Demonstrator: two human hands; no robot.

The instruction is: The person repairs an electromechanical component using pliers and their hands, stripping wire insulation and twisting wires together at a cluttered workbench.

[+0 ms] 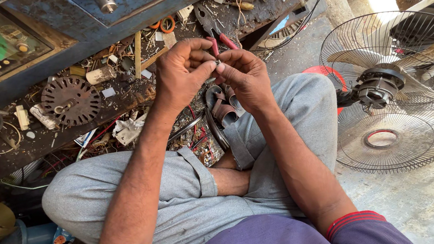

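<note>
My left hand (pixel 182 72) and my right hand (pixel 242 76) meet above my knees, fingertips pinched together on a small metal part (pixel 217 61) too tiny to make out. Red-handled pliers (pixel 222 42) stick up between the hands; which hand grips them I cannot tell. I sit cross-legged in grey trousers (pixel 181 190), and below the hands lies a sandal with brown straps (pixel 222 110).
A cluttered low wooden bench (pixel 118 103) holds a slotted metal disc (pixel 70 99), screws, wires and scraps. A blue metal machine housing (pixel 83 23) stands behind it. A fan with wire guards (pixel 391 93) lies at the right on the concrete floor. Cans and a blue lid sit at the lower left.
</note>
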